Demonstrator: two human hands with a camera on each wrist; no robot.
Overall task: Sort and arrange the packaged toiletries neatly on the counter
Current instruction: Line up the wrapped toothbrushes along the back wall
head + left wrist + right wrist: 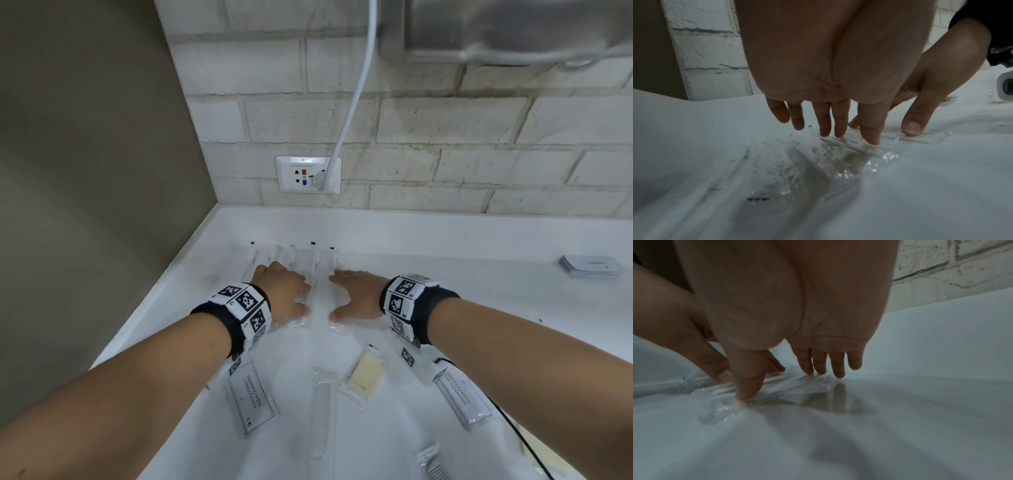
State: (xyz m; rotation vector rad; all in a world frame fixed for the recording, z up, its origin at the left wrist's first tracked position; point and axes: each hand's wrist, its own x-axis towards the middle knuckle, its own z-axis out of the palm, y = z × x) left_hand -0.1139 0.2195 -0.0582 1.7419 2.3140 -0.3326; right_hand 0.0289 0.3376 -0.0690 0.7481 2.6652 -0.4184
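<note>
Hands lie flat, fingers straight: left hand (286,291) and right hand (356,294) press a row of clear-wrapped packets (294,260) on the white counter (445,274). Nearer lie two shampoo sachets (251,399), a soap (365,371) and a comb (322,419).

Two shampoo sachets (251,397) (463,394), two wrapped combs (322,411) (433,462), one soap bar (365,371); clear packets (294,260) at centre uncountable.
</note>
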